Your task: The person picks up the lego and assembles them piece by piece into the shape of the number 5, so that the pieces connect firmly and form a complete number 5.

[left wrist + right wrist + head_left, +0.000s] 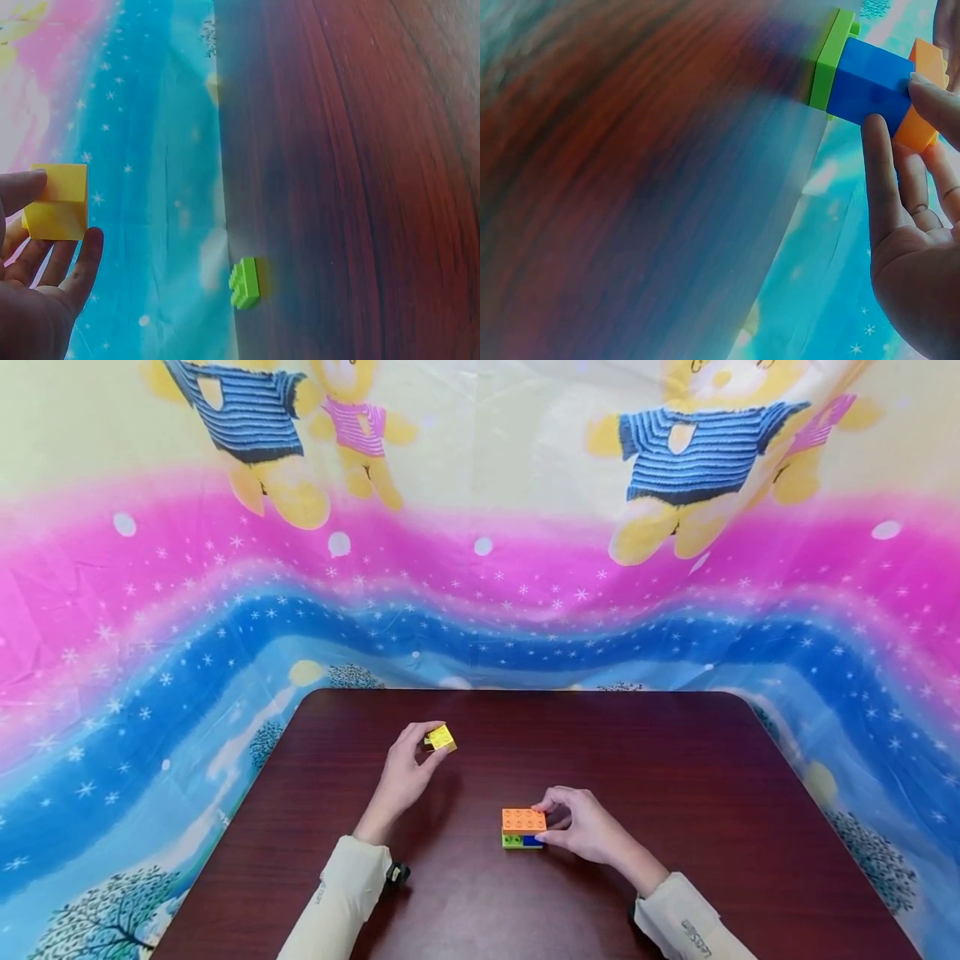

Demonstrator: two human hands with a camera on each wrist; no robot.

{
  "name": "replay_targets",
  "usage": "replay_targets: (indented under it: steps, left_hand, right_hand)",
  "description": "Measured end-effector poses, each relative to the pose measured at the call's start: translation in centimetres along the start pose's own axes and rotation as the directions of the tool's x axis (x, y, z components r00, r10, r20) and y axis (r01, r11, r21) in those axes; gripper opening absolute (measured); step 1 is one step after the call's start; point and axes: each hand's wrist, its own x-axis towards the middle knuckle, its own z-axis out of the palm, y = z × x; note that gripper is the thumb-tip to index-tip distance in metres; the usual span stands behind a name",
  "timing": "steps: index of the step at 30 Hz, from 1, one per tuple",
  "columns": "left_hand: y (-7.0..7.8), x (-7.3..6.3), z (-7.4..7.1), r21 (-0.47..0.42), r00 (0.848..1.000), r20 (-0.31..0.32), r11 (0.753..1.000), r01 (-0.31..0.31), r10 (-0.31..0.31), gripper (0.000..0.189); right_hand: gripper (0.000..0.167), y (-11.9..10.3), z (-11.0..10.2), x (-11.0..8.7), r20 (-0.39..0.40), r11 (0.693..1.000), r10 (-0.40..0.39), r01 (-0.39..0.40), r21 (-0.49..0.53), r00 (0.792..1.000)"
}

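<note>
In the head view you can make out small dark lettering (696, 938) on your right sleeve (675, 903), on the side toward the right edge of the table (750, 777). It seems to begin with "Lets"; the rest is too small and blurred for you to read surely. It runs slantwise along the cloth. Your left sleeve (341, 893), on the side toward the table's left edge, carries a small print (320, 892) too, close to the sleeve's outer edge. Its first letters look like "Lets", but they are too faint for you to be certain.
</note>
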Motion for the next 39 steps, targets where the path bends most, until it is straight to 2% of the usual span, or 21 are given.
replay_targets:
  steps: [5, 10, 20, 24, 29, 33, 39]
  left_hand:
    - [0.6, -0.3, 0.4, -0.002, 0.999, 0.004, 0.999, -0.05, 0.05, 0.04]
    - [1.3, -0.6, 0.8, -0.023, 0.996, 0.039, 0.997, -0.075, 0.076, 0.042]
    - [2.7, -1.9, 1.3, 0.024, 0.991, 0.1, 0.995, -0.093, 0.09, 0.045]
    - [3.2, -2.5, 1.9, -0.027, 0.985, 0.129, 0.993, -0.115, 0.117, 0.045]
    - [3.8, -3.2, 2.6, -0.1, 0.975, 0.193, 0.991, -0.088, 0.106, 0.044]
    - [4.2, -4.0, 3.3, -0.109, 0.964, 0.252, 0.992, -0.06, 0.086, 0.045]
    - [4.4, -4.6, 4.2, -0.131, 0.951, 0.302, 0.991, -0.033, 0.072, 0.041]
  right_hand:
    - [0.032, 0.1, 0.0, -0.1, -0.002, 1.0, 0.003, -0.003, 0.0, 1.0]
    - [0.033, 0.1, 0.0, -0.1, 0.001, 1.0, 0.002, -0.002, 0.01, 1.0]
    - [0.034, -0.1, 0.1, 0.0, 0.004, 1.0, 0.0, 0.0, 0.012, 1.0]
    - [0.034, -0.2, 0.1, 0.1, 0.002, 1.0, 0.009, -0.009, 0.004, 1.0]
    - [0.034, -0.2, 0.1, 0.2, -0.004, 1.0, 0.017, -0.017, -0.017, 1.0]
    - [0.034, -0.2, 0.1, 0.1, -0.005, 1.0, 0.018, -0.018, -0.015, 1.0]
    - [0.035, -0.1, 0.1, 0.0, -0.01, 1.0, 0.0, 0.0, 0.003, 1.0]
